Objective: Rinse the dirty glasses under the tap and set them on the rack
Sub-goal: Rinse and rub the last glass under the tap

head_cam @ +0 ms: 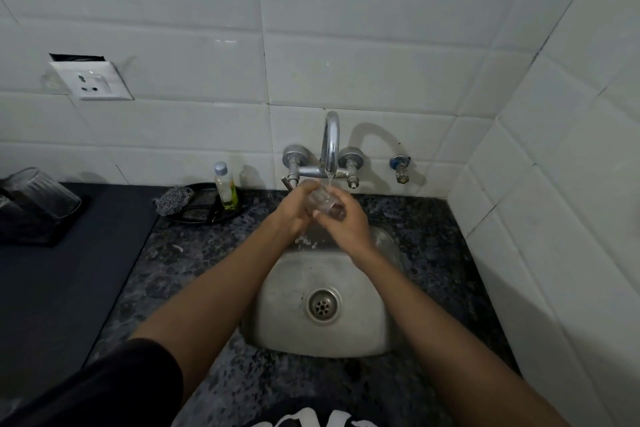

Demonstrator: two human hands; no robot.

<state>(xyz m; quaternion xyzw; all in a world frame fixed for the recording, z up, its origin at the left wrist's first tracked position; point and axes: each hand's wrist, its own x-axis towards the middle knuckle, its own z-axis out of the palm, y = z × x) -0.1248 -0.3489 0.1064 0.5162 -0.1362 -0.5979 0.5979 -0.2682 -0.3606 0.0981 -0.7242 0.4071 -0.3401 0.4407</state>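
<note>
A clear drinking glass [321, 203] lies tilted on its side between my two hands, right under the chrome tap [330, 142], whose thin stream of water falls onto it. My left hand [293, 210] grips the glass from the left with fingers curled round it. My right hand [346, 218] grips its right end. Both hands hover above the back of the steel sink [287, 302]. On the dark mat at the far left stands a black rack [27, 218] with an upturned clear glass [45, 191] on it.
A black tray [194, 215] behind the sink's left side holds a steel scrubber [172, 200] and a small bottle of yellow-green liquid [225, 187]. A wall socket [90, 80] sits up left. White tiled walls close in the back and right. Speckled dark counter [194, 274] surrounds the sink.
</note>
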